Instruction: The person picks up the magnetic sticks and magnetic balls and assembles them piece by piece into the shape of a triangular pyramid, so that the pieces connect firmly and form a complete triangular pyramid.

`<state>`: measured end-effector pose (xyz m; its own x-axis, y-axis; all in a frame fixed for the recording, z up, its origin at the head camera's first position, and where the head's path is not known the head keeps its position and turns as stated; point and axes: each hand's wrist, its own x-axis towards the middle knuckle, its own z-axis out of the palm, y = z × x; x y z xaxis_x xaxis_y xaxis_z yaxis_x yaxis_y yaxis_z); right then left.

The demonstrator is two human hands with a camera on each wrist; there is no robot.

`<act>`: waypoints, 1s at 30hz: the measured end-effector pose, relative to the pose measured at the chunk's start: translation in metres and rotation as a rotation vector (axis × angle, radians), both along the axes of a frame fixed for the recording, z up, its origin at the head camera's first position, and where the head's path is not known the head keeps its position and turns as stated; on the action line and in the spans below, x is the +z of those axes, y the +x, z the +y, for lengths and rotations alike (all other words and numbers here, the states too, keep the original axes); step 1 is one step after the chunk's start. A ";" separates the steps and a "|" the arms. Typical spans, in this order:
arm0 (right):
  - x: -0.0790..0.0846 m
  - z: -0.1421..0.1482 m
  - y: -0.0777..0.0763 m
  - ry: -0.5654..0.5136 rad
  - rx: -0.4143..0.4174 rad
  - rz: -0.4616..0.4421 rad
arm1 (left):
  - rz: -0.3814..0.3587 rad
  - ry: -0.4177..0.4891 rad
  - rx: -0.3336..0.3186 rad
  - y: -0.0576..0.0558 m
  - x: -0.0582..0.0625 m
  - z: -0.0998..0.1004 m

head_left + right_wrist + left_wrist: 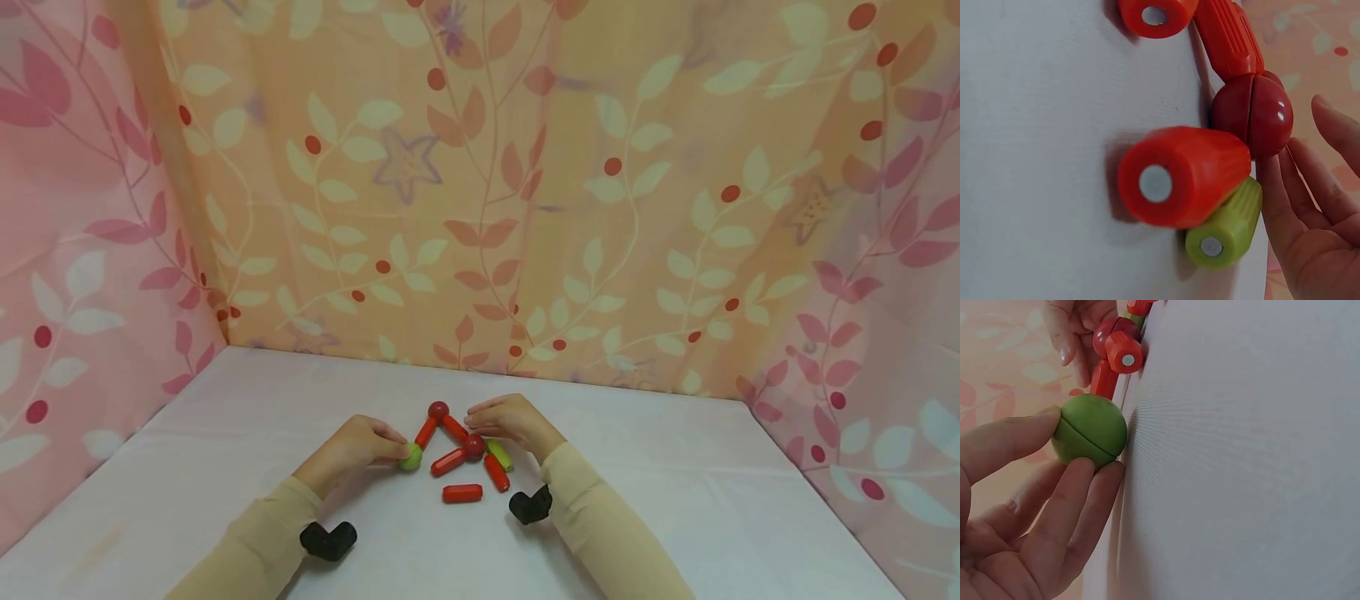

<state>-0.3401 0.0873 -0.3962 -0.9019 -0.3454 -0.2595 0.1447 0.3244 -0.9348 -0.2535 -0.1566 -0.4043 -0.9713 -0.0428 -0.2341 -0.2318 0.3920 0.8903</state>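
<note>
In the head view my left hand (358,450) pinches a green ball (409,457) between thumb and fingers. A red rod (426,433) runs from that ball up to a red ball (438,410), and another red rod (453,428) links this to a second red ball (473,447). Beside the second ball is my right hand (516,423), fingers extended, fingertips right at the ball's far side in the right wrist view. Two more red rods, one on the left (448,462) and one on the right (497,472), and a light green rod (499,456) fan out from this ball.
A separate red rod (462,494) lies nearer me on the white tabletop (405,550). Pale metal discs show in the rod ends. Leaf-patterned cloth (480,208) walls in the table at the back and both sides. A black wrist mount (328,542) sits on each sleeve.
</note>
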 end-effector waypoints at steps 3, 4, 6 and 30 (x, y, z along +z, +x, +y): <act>0.001 -0.001 0.001 0.025 0.000 0.000 | -0.005 -0.003 0.014 -0.001 -0.001 0.001; 0.001 -0.002 0.001 0.034 0.000 0.003 | -0.005 -0.001 0.015 -0.002 -0.001 0.001; 0.001 -0.002 0.002 0.052 0.003 0.009 | -0.001 0.003 0.019 -0.002 -0.001 0.001; 0.004 0.005 0.007 0.212 0.164 0.029 | 0.046 -0.009 0.023 -0.003 -0.001 -0.001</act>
